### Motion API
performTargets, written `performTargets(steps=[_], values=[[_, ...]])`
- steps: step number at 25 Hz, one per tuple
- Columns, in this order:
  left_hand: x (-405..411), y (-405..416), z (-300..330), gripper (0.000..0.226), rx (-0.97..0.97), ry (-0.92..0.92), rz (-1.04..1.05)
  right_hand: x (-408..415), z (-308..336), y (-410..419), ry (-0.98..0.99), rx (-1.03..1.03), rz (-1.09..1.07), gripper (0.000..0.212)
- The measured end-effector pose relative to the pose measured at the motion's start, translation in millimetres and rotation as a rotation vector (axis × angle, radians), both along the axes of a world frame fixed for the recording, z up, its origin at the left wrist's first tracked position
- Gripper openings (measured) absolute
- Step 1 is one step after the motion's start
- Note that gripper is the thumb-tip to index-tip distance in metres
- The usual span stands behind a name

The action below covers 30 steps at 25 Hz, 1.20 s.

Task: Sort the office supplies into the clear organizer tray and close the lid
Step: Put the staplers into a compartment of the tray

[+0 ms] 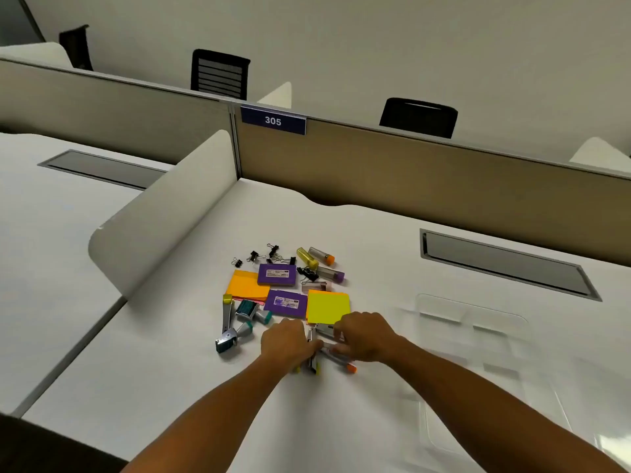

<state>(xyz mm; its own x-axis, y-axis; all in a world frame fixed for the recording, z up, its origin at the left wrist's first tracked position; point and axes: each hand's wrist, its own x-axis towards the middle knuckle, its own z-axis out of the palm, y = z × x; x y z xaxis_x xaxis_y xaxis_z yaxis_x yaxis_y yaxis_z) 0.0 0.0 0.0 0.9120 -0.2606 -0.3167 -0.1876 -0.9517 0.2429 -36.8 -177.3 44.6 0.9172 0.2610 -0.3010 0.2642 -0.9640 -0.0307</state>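
Small metal staplers point(322, 339): mostly covered by the left hand point(288, 341) and right hand point(363, 336); their number cannot be told, nor whether the fingers grip or only touch them. Clear organizer tray point(474, 322): transparent against the white desk point(341, 421), outline faint, compartments unclear, near end running off the right and lower edge. Purple boxes point(277, 274): label print too small to read. Pink sheet point(254, 301): only a sliver showing beneath the orange sticky notes point(247, 285). Both forearms: cut off by the bottom edge.
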Motion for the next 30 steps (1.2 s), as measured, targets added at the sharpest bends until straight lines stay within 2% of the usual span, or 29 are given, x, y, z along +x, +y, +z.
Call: performTargets(steps=[3, 8, 16, 19, 26, 30], values=[[-5, -5, 0, 0.073, 0.061, 0.114, 0.025, -9, -11, 4, -0.028, -0.091, 0.045, 0.046], [-14, -10, 0, 0.077, 0.058, 0.190, 0.014, -23, -21, 7, -0.024, -0.127, -0.021, 0.042], [-35, -10, -3, 0.045, 0.038, 0.149, -0.006, -41, -16, 3, 0.012, -0.064, -0.190, 0.041], [-44, -11, -4, 0.041, 0.017, 0.073, -0.013, -46, 4, -12, 0.014, 0.131, -0.347, 0.039], [-60, -39, 10, 0.033, -0.128, -0.005, -0.013, -97, 44, -73, 0.043, 0.893, -0.700, 0.025], [-80, -69, 30, 0.023, -0.360, -0.136, -0.140, -140, 50, -118, -0.065, 1.063, -0.845, 0.016]])
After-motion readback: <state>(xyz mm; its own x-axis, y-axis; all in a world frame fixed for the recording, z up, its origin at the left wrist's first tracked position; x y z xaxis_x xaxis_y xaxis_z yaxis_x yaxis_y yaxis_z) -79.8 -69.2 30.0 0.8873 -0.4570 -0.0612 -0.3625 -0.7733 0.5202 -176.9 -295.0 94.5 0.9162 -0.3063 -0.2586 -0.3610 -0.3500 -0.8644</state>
